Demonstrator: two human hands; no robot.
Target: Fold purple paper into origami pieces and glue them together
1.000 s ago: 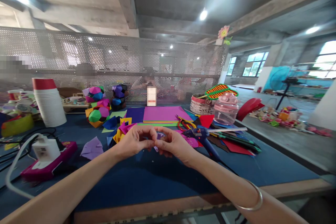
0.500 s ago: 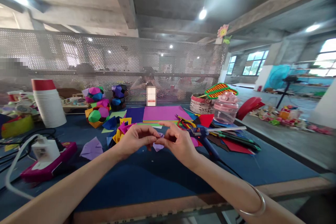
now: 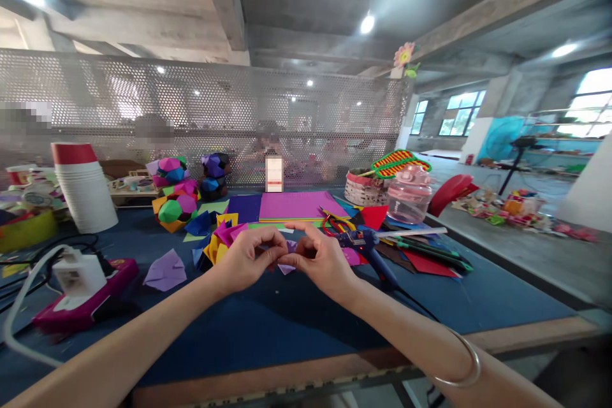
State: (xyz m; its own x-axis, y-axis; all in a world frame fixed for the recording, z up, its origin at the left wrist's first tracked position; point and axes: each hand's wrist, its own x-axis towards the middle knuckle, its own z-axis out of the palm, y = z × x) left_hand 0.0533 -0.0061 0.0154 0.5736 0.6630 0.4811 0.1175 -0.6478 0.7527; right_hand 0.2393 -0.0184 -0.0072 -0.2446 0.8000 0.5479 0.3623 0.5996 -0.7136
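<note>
Over the middle of the table my left hand [image 3: 251, 258] and my right hand [image 3: 325, 261] meet, fingertips pinched together. Between them shows a small piece of purple paper [image 3: 288, 261], partly covered by the fingers; both hands grip it. A folded purple paper piece [image 3: 165, 269] lies to the left on the blue tabletop. Behind my left hand are yellow and pink folded paper pieces [image 3: 218, 243]. Just right of my right hand rests a blue glue gun [image 3: 366, 242] with its cord trailing toward me.
A stack of coloured paper [image 3: 303, 205] lies behind the hands. Paper-faceted balls [image 3: 178, 209], stacked white cups [image 3: 86, 197] and a purple power strip [image 3: 88, 306] stand left. On the right are a pink water bottle [image 3: 408, 197], a basket [image 3: 366, 188] and a green-handled cutter [image 3: 435, 254].
The view has shifted very slightly. My hands stay pinched together in the same place, with only small finger movement on the purple paper.
</note>
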